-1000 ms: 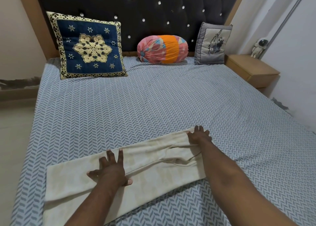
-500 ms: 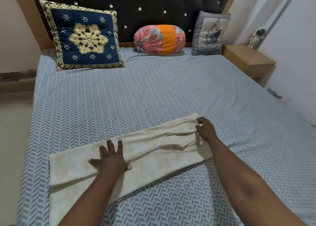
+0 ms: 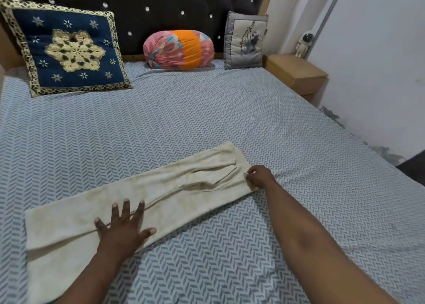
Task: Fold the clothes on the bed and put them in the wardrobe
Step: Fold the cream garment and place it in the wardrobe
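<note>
Flat on the near part of the big bed with the grey and white zigzag sheet [image 3: 207, 119]: a long cream cloth garment [image 3: 165, 197], folded into a thin strip. Slanted from low on the left up to the right.

On top of the strip near its middle, the left hand [image 3: 124, 230], flat, fingers straight and spread wide, pressing down. At the far right end of the strip, the right hand [image 3: 259, 177], fingers curled in, pinching the edge of the cloth. Just beside that hand, a small loose fold.

Leaning on the black padded headboard with shiny studs [image 3: 161, 2]: a square dark blue pillow with a gold flower [image 3: 69, 48], a round pink and orange roll pillow [image 3: 179, 49] and a small grey pillow with a flower picture [image 3: 245, 41].

To the right of the bed, a light brown wooden side table [image 3: 296, 71], with a little white spaceman toy [image 3: 303, 44] by its far edge.
</note>
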Demonstrator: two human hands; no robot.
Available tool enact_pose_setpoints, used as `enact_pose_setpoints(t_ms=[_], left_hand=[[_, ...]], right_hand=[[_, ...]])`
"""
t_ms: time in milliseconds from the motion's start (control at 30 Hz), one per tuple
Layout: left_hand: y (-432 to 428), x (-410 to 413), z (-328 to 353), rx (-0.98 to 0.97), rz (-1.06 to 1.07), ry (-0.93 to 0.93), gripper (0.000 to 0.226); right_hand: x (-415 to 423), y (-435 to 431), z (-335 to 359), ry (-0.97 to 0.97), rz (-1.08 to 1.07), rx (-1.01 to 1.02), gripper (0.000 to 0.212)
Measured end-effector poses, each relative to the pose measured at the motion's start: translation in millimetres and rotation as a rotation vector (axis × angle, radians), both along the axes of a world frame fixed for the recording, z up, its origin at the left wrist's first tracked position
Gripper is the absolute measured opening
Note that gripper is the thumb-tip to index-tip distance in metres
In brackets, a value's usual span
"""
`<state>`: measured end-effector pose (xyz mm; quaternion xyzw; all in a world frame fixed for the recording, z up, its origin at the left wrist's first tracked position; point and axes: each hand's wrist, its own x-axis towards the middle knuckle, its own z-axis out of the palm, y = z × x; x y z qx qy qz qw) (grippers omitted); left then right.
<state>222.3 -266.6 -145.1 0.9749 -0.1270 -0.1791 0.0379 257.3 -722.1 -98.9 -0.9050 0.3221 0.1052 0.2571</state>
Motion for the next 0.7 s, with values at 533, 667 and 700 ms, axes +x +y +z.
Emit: enact_pose_setpoints(t_ms=[533,667,700], left_hand=[[-6.0,5.6,18.2,0.040,0.034,0.120,0.093],[-1.6,-4.3,16.0,-0.012,-0.062,-0.094,0.088],[1.3,-9.2,15.2,-0.053,-0.128,-0.168,0.082]], right_hand=[[5.6,20.3,2.2,-0.095,-0.199,0.118,0.039],[-6.3,34.7,7.4,-0.141,-0.113,-0.079,0.053],[-8.8,36.6,4.4,-0.186,-0.081,-0.096,0.054]])
